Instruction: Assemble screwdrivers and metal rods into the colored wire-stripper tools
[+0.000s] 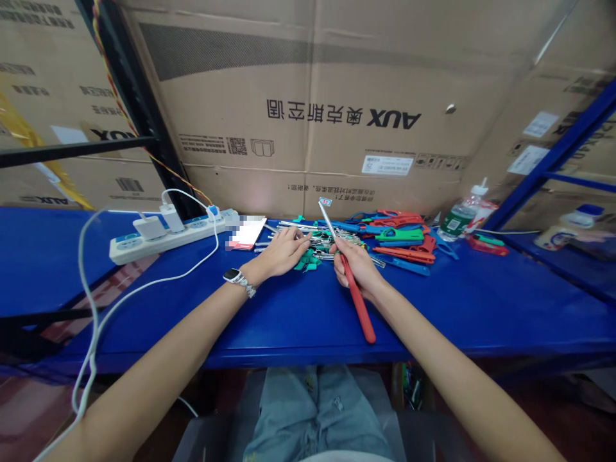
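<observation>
My right hand (357, 262) is closed around a long lighter with a red handle (357, 301). The lighter's metal tube points up and away, and a small blue-and-white sticker (325, 201) sits at its tip. My left hand (285, 250) rests on the left part of a pile of metal tubes and green pieces (308, 259); its fingers are partly bent, and whether they grip anything is hidden. To the right of the pile lie several red handles (404, 255), blue ones (409, 265) and a green one (398, 235).
A white power strip (144, 245) with plugs and a looping white cable (158, 280) lies on the left. A white-and-red card (250, 232) is beside the pile. Bottles (455, 221) stand right; a large cardboard box (231, 96) rises behind the blue table (298, 321).
</observation>
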The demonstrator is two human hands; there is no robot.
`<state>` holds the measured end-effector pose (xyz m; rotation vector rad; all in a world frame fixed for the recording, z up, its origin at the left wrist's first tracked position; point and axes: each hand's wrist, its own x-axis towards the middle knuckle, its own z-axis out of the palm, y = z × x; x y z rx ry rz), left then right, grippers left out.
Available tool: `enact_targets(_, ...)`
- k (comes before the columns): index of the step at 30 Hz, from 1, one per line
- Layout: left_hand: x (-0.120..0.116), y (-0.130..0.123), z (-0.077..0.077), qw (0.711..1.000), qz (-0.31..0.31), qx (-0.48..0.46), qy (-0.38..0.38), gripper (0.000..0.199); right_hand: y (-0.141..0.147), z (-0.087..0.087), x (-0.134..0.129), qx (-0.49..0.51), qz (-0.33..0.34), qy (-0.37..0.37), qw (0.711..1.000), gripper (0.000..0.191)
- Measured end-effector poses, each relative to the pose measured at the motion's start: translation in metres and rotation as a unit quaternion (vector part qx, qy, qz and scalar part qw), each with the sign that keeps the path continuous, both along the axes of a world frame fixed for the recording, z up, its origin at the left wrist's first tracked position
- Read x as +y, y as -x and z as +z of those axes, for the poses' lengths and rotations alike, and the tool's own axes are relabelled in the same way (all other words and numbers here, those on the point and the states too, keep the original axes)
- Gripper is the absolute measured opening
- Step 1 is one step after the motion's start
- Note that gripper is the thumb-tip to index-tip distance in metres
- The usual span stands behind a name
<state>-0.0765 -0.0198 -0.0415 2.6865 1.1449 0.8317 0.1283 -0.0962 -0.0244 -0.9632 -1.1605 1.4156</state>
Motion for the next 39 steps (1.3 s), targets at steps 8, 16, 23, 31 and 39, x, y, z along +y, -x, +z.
enact_targets(8, -0.034, -0.023, 0.015, 0.970, -0.003, -0.220, 0.106, 0.038, 0.003, 0.001, 0.014, -0.019, -0.048, -0.033, 0.998, 0.041)
enact_targets(16, -0.061, -0.050, 0.010, 0.909, -0.128, -0.216, 0.333, 0.037, 0.024, 0.015, 0.046, 0.005, -0.165, -0.150, 0.975, 0.042)
enact_targets(23, -0.054, -0.040, 0.007, 0.903, -0.139, -0.261, 0.313, 0.032, 0.019, 0.010, 0.037, 0.019, -0.109, -0.163, 0.980, 0.033)
enact_targets(31, -0.049, -0.041, 0.010, 0.871, -0.164, -0.343, 0.312, 0.024, 0.009, 0.012, 0.024, -0.117, -0.080, -0.221, 0.965, 0.033)
enact_targets(39, -0.040, -0.036, 0.011, 0.897, -0.076, -0.356, 0.250, 0.022, 0.007, 0.005, 0.024, -0.170, -0.082, -0.265, 0.946, 0.024)
